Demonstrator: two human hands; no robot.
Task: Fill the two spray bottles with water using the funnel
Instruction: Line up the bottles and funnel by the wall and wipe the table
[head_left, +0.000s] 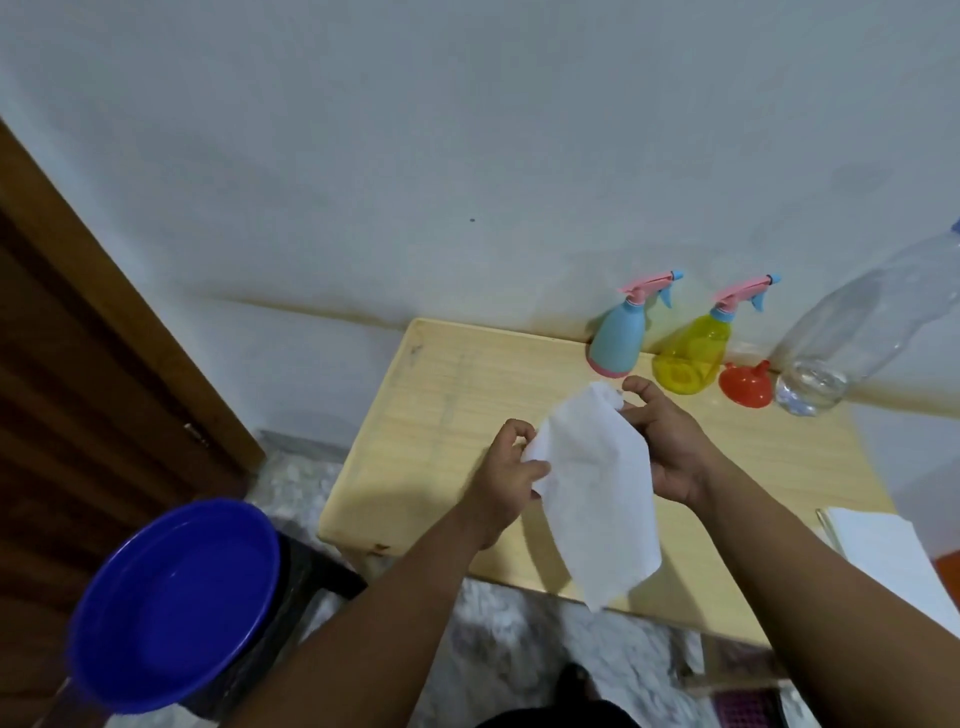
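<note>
Now: both hands on the tissue

Your left hand (511, 462) and right hand (670, 447) pinch a white tissue (592, 483) above the table (441, 415). Behind it stand the blue spray bottle (621, 332), yellow spray bottle (693, 353), funnel (745, 384); the clear bottle (857, 332) is cut off

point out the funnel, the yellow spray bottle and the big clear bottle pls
funnel (744, 387): head view, on the orange cone's wide mouth.
yellow spray bottle (698, 345): head view, on its translucent body.
big clear bottle (857, 332): head view, on its leaning clear wall.
</note>
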